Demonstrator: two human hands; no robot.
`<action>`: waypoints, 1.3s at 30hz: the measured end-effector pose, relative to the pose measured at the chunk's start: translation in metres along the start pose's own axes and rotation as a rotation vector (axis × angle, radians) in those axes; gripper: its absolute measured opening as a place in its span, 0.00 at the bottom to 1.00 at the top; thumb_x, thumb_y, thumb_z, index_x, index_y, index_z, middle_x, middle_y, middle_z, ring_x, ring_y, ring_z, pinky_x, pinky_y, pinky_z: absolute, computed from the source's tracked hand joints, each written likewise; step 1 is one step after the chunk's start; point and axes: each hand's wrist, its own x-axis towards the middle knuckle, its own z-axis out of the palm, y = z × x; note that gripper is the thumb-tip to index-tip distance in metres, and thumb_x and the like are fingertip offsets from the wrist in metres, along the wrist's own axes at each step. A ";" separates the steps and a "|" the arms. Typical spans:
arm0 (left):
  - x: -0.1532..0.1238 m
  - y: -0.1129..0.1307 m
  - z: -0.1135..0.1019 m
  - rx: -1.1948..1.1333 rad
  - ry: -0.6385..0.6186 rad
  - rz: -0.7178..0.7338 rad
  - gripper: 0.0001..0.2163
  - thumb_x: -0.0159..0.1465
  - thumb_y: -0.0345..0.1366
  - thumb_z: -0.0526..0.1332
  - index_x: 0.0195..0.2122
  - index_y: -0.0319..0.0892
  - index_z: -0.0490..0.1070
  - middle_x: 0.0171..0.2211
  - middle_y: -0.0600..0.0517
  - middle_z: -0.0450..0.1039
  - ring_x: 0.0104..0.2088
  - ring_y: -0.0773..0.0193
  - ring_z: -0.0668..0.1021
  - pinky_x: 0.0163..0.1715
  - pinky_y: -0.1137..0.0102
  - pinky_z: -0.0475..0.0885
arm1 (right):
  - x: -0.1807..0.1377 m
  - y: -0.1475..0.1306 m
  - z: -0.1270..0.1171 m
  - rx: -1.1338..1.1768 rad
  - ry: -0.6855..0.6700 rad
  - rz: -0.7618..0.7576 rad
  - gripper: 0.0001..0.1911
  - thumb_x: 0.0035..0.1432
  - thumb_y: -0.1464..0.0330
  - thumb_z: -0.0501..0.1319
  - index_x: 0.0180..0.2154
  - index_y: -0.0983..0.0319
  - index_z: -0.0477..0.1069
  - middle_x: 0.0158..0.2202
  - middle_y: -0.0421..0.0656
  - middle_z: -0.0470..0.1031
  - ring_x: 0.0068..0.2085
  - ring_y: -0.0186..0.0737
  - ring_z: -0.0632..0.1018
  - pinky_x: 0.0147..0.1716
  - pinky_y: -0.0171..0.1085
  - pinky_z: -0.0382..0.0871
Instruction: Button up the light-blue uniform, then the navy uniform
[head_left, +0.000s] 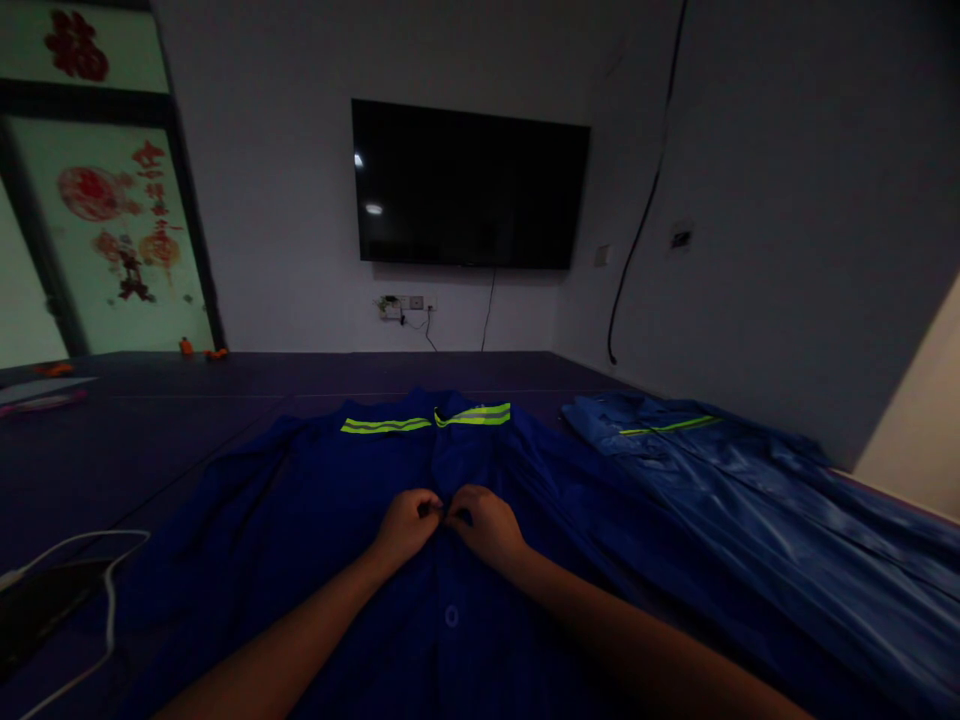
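A dark blue work jacket (337, 500) lies spread out in front of me, with yellow-green reflective strips across its chest. My left hand (409, 518) pinches the front placket from the left, thumb and fingertips together. From the right, my right hand (486, 520) pinches the same edge, its fingertips almost meeting those of the left. Whatever small part sits between the fingertips is too dark to make out. Below the hands, a round button (451, 615) shows on the placket.
A second, lighter blue garment (720, 480) with a yellow-green strip lies at the right. At the lower left are a dark flat device (52, 605) and a white cable (111, 600). Small orange objects (216, 354) sit far back left. A television (471, 190) hangs on the wall.
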 end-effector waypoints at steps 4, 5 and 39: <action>0.000 -0.001 0.000 -0.008 -0.010 0.007 0.09 0.49 0.27 0.52 0.24 0.37 0.71 0.25 0.51 0.73 0.29 0.65 0.72 0.31 0.73 0.64 | 0.001 0.003 0.002 0.023 0.011 -0.001 0.06 0.53 0.68 0.57 0.31 0.58 0.73 0.37 0.39 0.74 0.40 0.34 0.72 0.38 0.30 0.62; 0.000 -0.001 0.000 -0.005 -0.012 0.004 0.09 0.49 0.28 0.52 0.24 0.37 0.71 0.25 0.51 0.73 0.28 0.65 0.72 0.30 0.73 0.64 | 0.001 0.003 0.003 0.026 0.015 -0.001 0.06 0.53 0.68 0.57 0.31 0.58 0.73 0.37 0.39 0.74 0.40 0.34 0.72 0.38 0.30 0.62; 0.001 -0.003 0.002 -0.015 -0.070 -0.012 0.08 0.49 0.30 0.53 0.22 0.37 0.72 0.21 0.52 0.71 0.24 0.66 0.70 0.25 0.74 0.61 | 0.002 0.000 0.001 -0.069 -0.003 0.055 0.09 0.56 0.68 0.54 0.33 0.58 0.73 0.37 0.40 0.74 0.41 0.35 0.73 0.37 0.31 0.62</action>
